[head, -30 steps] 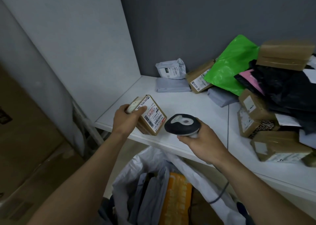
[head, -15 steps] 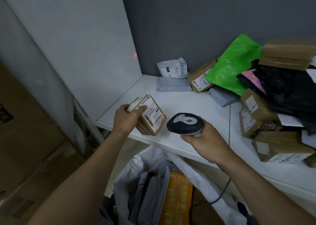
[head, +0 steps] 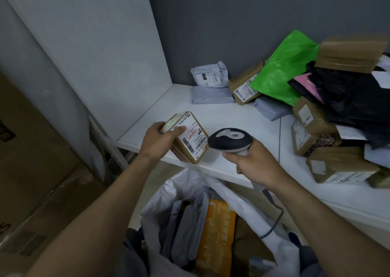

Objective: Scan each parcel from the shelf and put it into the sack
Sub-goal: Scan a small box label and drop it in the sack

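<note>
My left hand point(head: 157, 140) grips a small brown cardboard parcel point(head: 191, 140) above the shelf's front edge, its white barcode label facing up and to the right. My right hand point(head: 256, 164) holds a black and grey barcode scanner point(head: 230, 140) by the handle, its head right beside the label. Below both hands the white sack point(head: 249, 211) stands open with grey mailers and an orange packet point(head: 217, 234) inside. The scanner's cable hangs down over the sack.
A white shelf point(head: 230, 112) carries a heap of parcels at the right: brown boxes point(head: 339, 167), a green bag point(head: 282, 70), black bags point(head: 358, 106), grey mailers point(head: 211, 80). A white side panel point(head: 105, 44) bounds the left. Cardboard cartons point(head: 31, 160) stand at far left.
The scanner head has come a little closer to the parcel's label. A red dot seen on the side panel and label half a second ago is gone.
</note>
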